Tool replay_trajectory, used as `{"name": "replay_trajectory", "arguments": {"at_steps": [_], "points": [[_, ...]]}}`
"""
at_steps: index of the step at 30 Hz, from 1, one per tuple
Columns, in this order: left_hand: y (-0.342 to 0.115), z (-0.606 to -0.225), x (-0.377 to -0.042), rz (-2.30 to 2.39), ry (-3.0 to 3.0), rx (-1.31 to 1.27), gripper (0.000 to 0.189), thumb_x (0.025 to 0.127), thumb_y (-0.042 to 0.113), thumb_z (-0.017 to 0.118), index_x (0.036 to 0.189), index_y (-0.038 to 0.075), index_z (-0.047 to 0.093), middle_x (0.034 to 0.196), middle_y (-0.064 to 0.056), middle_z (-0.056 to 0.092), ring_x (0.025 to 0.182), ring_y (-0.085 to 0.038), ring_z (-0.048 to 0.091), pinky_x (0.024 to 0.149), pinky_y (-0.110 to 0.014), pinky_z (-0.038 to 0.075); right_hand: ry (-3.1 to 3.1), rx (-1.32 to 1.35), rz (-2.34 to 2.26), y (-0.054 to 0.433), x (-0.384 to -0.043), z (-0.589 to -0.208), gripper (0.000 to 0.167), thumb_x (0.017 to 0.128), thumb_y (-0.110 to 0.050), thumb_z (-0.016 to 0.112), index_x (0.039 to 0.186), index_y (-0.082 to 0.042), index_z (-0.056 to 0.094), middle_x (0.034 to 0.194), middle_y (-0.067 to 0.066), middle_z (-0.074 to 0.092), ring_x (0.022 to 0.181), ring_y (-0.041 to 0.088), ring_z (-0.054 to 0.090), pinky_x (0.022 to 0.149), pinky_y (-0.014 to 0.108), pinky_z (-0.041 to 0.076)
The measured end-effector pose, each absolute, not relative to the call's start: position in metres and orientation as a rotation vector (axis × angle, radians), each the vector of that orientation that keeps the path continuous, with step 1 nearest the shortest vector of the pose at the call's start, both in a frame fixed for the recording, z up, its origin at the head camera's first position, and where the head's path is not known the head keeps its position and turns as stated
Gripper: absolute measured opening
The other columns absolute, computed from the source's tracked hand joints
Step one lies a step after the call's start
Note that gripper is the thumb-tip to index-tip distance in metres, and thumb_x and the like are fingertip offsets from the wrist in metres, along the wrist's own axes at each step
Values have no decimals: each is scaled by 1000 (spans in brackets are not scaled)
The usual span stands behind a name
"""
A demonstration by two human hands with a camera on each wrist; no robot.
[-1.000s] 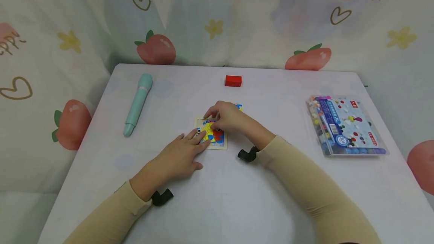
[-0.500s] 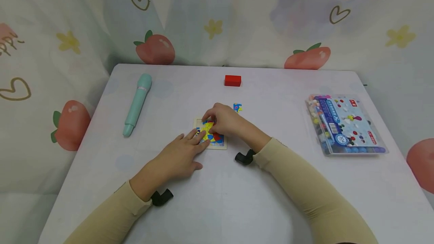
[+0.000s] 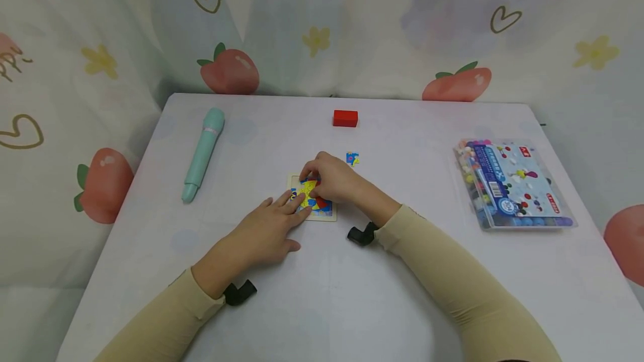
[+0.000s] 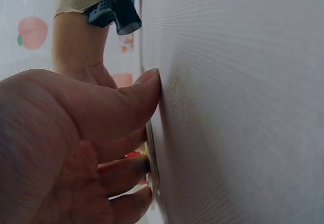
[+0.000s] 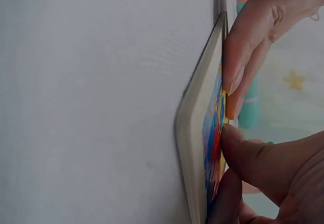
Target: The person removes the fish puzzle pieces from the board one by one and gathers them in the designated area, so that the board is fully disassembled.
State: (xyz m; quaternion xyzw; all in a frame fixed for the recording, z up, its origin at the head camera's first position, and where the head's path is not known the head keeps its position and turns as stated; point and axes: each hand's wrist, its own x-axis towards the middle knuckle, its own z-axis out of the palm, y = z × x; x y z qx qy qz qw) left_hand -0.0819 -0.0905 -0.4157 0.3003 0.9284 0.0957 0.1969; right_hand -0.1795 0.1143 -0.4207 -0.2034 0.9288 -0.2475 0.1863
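Note:
A small jigsaw puzzle in a pale tray frame [image 3: 329, 218] lies mid-table, its picture yellow, red and blue. My left hand [image 3: 269, 233] reaches it from the near left, with straight spread fingers resting on its left part. In the left wrist view, the thumb [image 4: 121, 102] stays off the puzzle, beside the tabletop. My right hand [image 3: 338, 177] bends over the far part, thumb and index finger curled about a puzzle piece mostly hidden beneath them. The right wrist view shows the right thumb [image 5: 248, 150] touching the picture. Just beyond lies a loose blue-and-yellow puzzle piece [image 3: 352, 158].
A red block [image 3: 345, 118] lies near the table's back edge. To the left is a mint-green microphone-shaped object [image 3: 203, 155]. A clear plastic case [image 3: 515, 186] of colourful parts lies at the right. Printed curtains surround the table's back and sides.
My right hand has shifted slightly left and down over the puzzle, uncovering more of the loose piece behind it. The left hand has stayed in place.

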Motion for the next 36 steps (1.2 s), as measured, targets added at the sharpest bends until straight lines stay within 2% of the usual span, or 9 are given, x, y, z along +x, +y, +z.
{"name": "replay_trajectory", "arguments": {"at_steps": [6,14,21,24,30,36], "points": [[-91,-417,-82,274,2601,851,78,99,42,76,166,21,43,179,-6,28,169,-35,20,131,-65,29,2626,-550,-711,114,-180,-421,30,89,-15,87,117,-23,78,123,7,61,113,24,63,99,40,58],[-90,-416,-83,262,2596,835,78,99,43,76,166,22,43,179,-5,29,169,-34,20,131,-64,28,2616,-515,-791,116,-182,-423,20,99,-13,76,116,-23,80,121,7,66,111,24,63,98,41,58],[-89,-416,-82,256,2595,830,78,98,43,77,166,23,44,179,-6,29,169,-35,20,131,-64,28,2553,-411,-955,118,-181,-422,22,105,-9,66,120,-20,79,111,7,70,99,24,62,80,30,58],[-89,-416,-82,250,2598,825,78,98,44,77,166,23,44,179,-5,30,169,-35,20,131,-64,28,2526,-377,-1019,118,-180,-422,21,105,-9,68,121,-18,77,107,8,68,96,23,62,74,26,56],[-89,-416,-82,246,2602,819,79,98,44,77,166,23,44,179,-5,30,169,-35,21,131,-64,28,2493,-336,-1087,120,-179,-420,14,104,-11,70,114,-15,78,102,7,66,98,23,61,74,24,54],[-89,-417,-82,247,2606,830,79,98,44,77,166,23,44,178,-6,30,169,-35,21,131,-64,29,2462,-330,-1138,123,-179,-419,15,103,-8,70,112,-14,80,100,8,69,90,23,64,70,24,56]]}}
